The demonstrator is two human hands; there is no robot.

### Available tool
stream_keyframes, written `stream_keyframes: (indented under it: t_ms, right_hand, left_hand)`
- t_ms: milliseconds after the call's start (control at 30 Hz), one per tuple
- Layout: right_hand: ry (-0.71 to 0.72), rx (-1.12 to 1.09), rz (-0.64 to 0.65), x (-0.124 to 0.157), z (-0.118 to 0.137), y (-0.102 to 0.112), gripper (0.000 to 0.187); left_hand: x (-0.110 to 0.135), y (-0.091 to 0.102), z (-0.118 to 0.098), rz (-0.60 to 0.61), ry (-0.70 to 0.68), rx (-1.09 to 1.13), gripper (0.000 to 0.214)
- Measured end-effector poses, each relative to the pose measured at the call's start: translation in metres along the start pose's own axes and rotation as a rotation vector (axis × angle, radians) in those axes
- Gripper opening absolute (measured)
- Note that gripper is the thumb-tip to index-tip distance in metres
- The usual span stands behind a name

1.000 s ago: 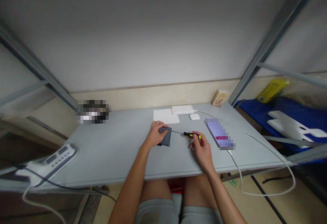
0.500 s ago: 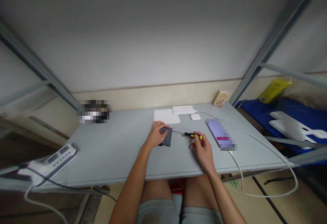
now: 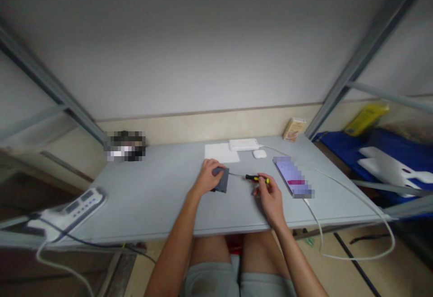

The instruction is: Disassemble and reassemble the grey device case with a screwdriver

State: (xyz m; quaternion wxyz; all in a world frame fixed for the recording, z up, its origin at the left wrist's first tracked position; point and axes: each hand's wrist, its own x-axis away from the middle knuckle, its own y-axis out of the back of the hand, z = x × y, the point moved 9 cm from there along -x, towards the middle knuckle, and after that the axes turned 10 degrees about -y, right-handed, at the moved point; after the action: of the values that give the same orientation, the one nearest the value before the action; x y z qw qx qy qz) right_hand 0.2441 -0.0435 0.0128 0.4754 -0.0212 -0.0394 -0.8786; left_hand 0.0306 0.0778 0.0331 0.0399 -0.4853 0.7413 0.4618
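Observation:
My left hand (image 3: 207, 178) rests on a small dark grey flat device (image 3: 221, 180) lying on the grey table (image 3: 145, 197), with the fingers curled over its top edge. My right hand (image 3: 269, 194) pinches the black and yellow handle of a small screwdriver (image 3: 254, 178). The thin metal shaft points left, and its tip meets the right edge of the grey device.
A white sheet (image 3: 221, 152), a white power bank (image 3: 243, 144) and a white earbud case (image 3: 260, 154) lie behind my hands. A phone (image 3: 292, 177) with a white cable (image 3: 355, 206) lies to the right. A power strip (image 3: 72, 206) sits at the table's left edge, a small box (image 3: 294, 129) at the back right.
Both hands stay in place on the device and the screwdriver. Only the view has shifted slightly.

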Motion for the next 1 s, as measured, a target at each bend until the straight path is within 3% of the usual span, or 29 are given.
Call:
stream_keyframes:
  t_ms: [267, 500, 667, 767, 900, 1000]
  right_hand:
    - [-0.017, -0.089, -0.045, -0.003, -0.006, 0.008, 0.05]
    - [-0.01, -0.057, 0.09, 0.002, 0.001, -0.003, 0.051]
    - [-0.009, -0.075, 0.069, 0.001, -0.001, -0.001, 0.052]
    - [-0.016, -0.121, 0.028, -0.001, -0.003, 0.004, 0.051]
    - [-0.037, -0.181, -0.018, -0.002, -0.006, 0.009, 0.049]
    - [-0.046, -0.204, -0.057, -0.003, -0.009, 0.013, 0.047]
  left_hand:
    - [0.001, 0.0, -0.001, -0.007, -0.015, -0.01, 0.018]
    - [0.001, -0.009, 0.0, 0.025, -0.029, 0.002, 0.018]
    - [-0.001, -0.012, 0.003, 0.018, -0.045, 0.02, 0.015]
    - [-0.001, -0.001, 0.012, -0.049, -0.021, 0.0, 0.019]
    - [0.006, 0.025, 0.035, -0.198, 0.111, -0.164, 0.023]
    - [0.01, 0.033, 0.043, -0.215, 0.156, -0.304, 0.025]
